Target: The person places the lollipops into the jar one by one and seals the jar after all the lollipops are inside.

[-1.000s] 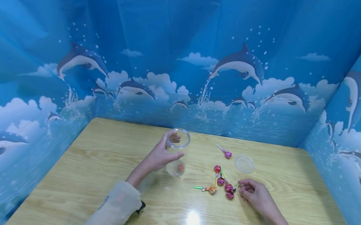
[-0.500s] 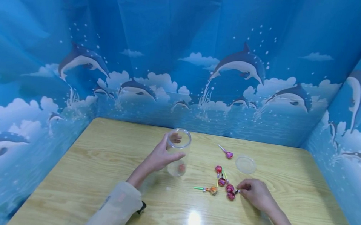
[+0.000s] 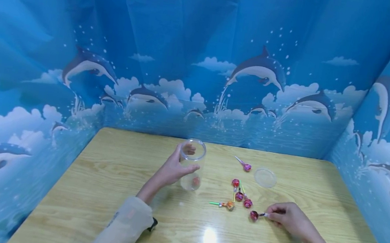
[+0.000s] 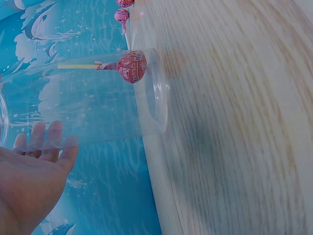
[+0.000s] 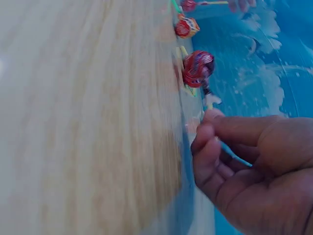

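Note:
My left hand (image 3: 175, 168) holds a clear plastic jar (image 3: 193, 164) around its side, thumb in front and fingers behind. The jar stands upright on the table without a lid. Inside it, head down, is a red lollipop (image 4: 132, 66) with a pale yellow stick. My right hand (image 3: 289, 220) pinches the stick end of a dark red lollipop (image 3: 254, 216); its wrapped head points left, as the right wrist view (image 5: 199, 68) also has it. Left of that hand lie several loose lollipops, among them an orange one (image 3: 230, 205) and a red one (image 3: 247, 202).
A round clear lid (image 3: 265, 177) lies flat on the wooden table (image 3: 120, 157), right of the lollipops. Farther back is a pink-purple lollipop (image 3: 246, 167). A blue dolphin-print curtain (image 3: 174, 53) stands along the table's back and sides.
My right hand has taken the dark red lollipop by its stick and drawn it toward the front right, away from the cluster. The left hand and jar have stayed in place.

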`<action>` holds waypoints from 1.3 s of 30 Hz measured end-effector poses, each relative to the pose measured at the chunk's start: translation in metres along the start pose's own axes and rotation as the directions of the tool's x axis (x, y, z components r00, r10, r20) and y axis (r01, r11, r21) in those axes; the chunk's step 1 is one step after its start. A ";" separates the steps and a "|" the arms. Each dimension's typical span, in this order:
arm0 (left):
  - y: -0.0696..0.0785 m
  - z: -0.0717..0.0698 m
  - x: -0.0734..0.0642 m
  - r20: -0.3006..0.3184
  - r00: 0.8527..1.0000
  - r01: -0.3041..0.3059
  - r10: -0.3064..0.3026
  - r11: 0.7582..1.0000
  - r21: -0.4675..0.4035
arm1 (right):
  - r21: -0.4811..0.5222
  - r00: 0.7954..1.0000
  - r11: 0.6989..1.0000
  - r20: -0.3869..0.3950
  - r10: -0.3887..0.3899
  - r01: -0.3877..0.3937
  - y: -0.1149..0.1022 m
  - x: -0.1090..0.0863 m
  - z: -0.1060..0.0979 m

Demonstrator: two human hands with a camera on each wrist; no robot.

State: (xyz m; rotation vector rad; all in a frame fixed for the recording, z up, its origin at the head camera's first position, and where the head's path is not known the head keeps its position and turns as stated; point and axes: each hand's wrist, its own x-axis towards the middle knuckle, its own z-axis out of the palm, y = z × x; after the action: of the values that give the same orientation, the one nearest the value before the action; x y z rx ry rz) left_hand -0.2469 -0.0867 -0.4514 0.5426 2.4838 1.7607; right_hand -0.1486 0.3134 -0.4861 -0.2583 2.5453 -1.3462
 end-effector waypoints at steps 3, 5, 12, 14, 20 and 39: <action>0.000 0.000 0.000 -0.001 1.000 0.002 -0.002 1.000 0.002 | 0.169 0.996 0.981 0.021 0.088 -0.091 0.000 -0.007 -0.006; 0.000 0.000 0.000 -0.002 1.000 0.004 -0.004 1.000 0.002 | 0.255 0.994 0.961 0.020 0.105 -0.107 -0.001 -0.010 -0.010; 0.000 0.000 -0.001 0.000 1.000 0.019 -0.019 1.000 -0.005 | 0.560 0.998 0.828 -0.026 0.054 -0.030 -0.021 -0.014 -0.023; 0.000 0.000 -0.001 0.003 1.000 0.021 -0.021 1.000 -0.006 | 0.630 0.999 0.777 -0.048 0.024 0.011 -0.031 -0.013 -0.023; 0.002 0.000 -0.001 0.003 1.000 0.013 -0.013 1.000 0.002 | 0.730 0.995 0.678 -0.099 -0.020 0.086 -0.065 -0.002 -0.022; -0.001 0.000 0.000 0.004 0.999 -0.033 0.033 0.999 -0.023 | 0.802 0.991 0.583 -0.107 -0.075 0.131 -0.137 0.049 0.009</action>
State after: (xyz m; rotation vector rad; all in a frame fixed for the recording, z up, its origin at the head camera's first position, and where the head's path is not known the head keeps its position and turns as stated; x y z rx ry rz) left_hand -0.2468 -0.0874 -0.4524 0.5882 2.4623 1.7953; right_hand -0.1867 0.2165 -0.3842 -0.1737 1.6755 -2.4169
